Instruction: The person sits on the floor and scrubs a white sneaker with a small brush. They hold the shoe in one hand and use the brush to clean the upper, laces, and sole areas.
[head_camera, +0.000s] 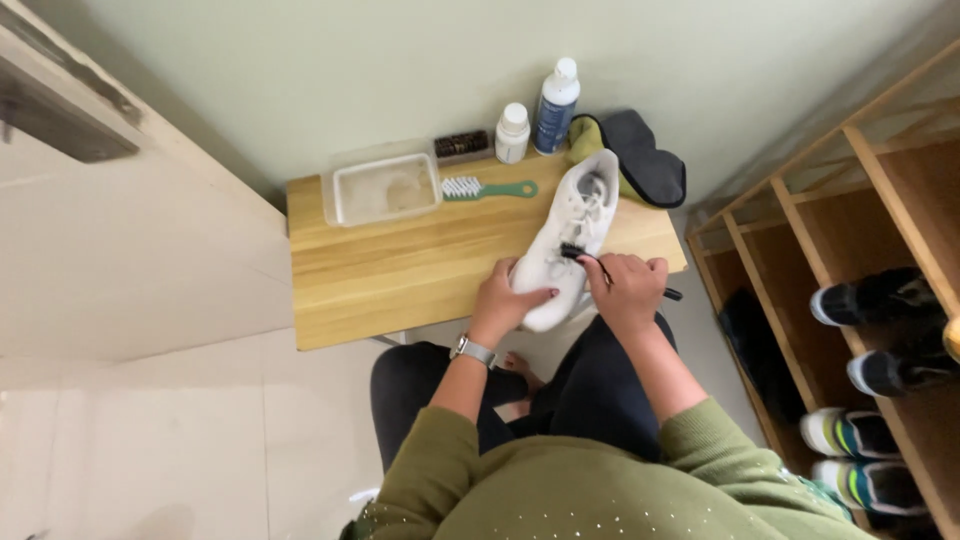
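Your left hand (512, 295) holds the white shoe (566, 236) on the wooden surface (400, 265). Your right hand (628, 287) holds a small black brush (585, 257) against the shoe's side. A green brush (488, 188) lies near a clear tub (384, 188).

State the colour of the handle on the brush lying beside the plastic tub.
Green handle, seen in the head view.

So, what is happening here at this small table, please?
A seated person steadies a white sneaker on the wooden table with the left hand. The right hand holds a small black brush against its side. Further back stand a clear plastic tub, a green-handled brush and two bottles.
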